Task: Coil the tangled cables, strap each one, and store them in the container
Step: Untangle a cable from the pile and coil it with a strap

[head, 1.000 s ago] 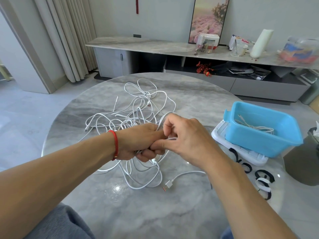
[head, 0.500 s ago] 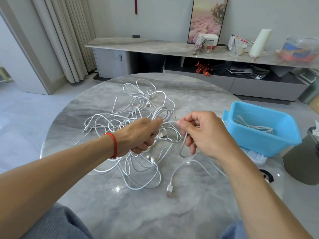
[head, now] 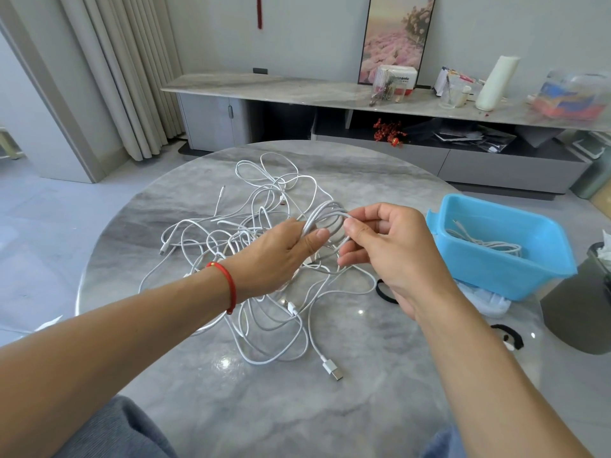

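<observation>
Marble table (head: 380,408) holds most cables (head: 264,312) tangled mid-surface, one coil lies in the bin (head: 542,269) at its right edge, while left hand (head: 274,256) and right hand (head: 390,246) grip a half-wound coil (head: 325,223), unstrapped.

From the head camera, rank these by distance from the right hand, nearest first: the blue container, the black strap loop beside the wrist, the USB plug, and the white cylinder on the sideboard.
Measured from the right hand:
1. Black strap loop, on the table just below the hand.
2. Blue container, to its right.
3. USB plug, nearer the person, lower left; close to the container, so that order is loose.
4. White cylinder, far back on the sideboard.
</observation>
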A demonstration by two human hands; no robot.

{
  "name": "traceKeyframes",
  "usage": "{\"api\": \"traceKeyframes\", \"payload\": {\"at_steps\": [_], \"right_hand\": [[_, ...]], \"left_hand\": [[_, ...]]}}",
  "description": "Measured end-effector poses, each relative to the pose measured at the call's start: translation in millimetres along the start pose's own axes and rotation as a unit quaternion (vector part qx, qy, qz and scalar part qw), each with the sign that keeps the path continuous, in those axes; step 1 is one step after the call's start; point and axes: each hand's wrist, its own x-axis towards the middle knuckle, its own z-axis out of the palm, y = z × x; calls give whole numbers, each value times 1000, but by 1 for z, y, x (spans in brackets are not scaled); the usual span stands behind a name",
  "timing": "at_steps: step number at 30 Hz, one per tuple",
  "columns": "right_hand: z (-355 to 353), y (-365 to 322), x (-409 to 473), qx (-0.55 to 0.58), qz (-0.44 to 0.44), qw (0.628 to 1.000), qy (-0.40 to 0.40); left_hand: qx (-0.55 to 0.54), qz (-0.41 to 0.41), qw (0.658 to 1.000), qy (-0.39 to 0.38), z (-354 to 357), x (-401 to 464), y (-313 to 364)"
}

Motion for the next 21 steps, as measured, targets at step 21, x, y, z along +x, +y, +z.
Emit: {"api": "traceKeyframes", "payload": {"at_steps": [21], "right_hand": [[4, 1, 3, -172, -113, 974, 92]], "left_hand": [[-140, -8, 989, -50, 3, 0, 0]]}}
